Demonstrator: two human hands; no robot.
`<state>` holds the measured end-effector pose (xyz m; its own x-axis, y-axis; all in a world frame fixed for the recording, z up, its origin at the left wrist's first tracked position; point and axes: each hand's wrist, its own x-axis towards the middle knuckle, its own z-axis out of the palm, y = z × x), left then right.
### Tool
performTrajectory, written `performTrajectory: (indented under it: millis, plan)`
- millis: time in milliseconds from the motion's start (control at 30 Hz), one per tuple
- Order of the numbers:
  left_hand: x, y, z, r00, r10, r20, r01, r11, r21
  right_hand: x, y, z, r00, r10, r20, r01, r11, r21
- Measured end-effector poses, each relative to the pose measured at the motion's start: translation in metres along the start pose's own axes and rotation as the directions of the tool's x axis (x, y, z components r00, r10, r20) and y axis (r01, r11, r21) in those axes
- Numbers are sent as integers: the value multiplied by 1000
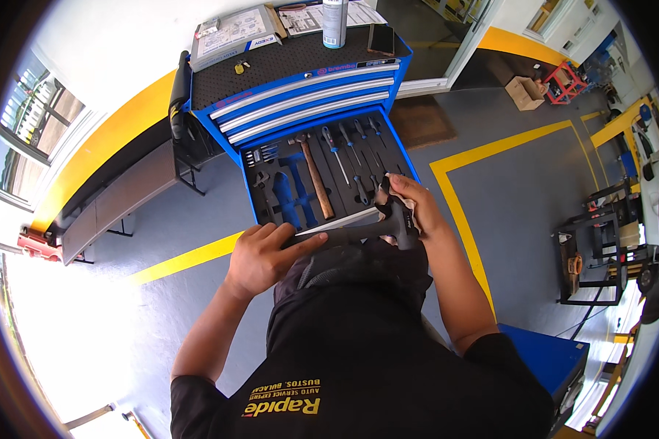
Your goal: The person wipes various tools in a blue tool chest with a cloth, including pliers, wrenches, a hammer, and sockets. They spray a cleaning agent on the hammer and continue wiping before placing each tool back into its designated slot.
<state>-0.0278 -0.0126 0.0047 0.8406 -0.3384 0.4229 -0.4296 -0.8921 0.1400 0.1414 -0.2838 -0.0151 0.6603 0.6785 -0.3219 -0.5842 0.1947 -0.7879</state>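
Observation:
Just in front of my body I hold a black hammer [353, 234] crosswise. My left hand [266, 257] is closed round the end of its handle, with the forefinger stretched along it. At the hammer's head [402, 225], my right hand [419, 202] pinches a light, dark-stained rag [411, 208] against it; part of the rag is hidden by the fingers. Beyond my hands, an open drawer [403, 148] has a dark foam liner with a wooden-handled hammer [315, 178], several screwdrivers [335, 152], small bits [263, 154] and a blue recess [285, 197] with no tool in it.
The drawer belongs to a blue tool cabinet [300, 91]. On top are a spray can [334, 25], a phone [381, 39] and a flat box [234, 36]. A grey bench [121, 201] stands left; a blue cabinet [545, 358] is close at my right.

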Motion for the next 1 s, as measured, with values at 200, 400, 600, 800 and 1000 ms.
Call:
performTrajectory:
  millis: [200,400,600,800,1000]
  plan:
    - [-5,7,19,972,-176,158,227,880,-417,26,32,-31,857,-321,404,52,832,552]
    - [11,43,42,792,-533,299,501,287,-816,21,21,16,862,-451,230,205,726,656]
    - [35,53,52,794,-593,-137,459,731,-506,6,12,57,874,-453,-175,483,849,216]
    - [38,61,62,887,-407,-219,333,891,-308,33,-11,66,883,-370,-288,454,828,329]
    - [38,70,55,932,-354,-72,278,831,-482,29,-27,42,729,-564,388,270,757,595]
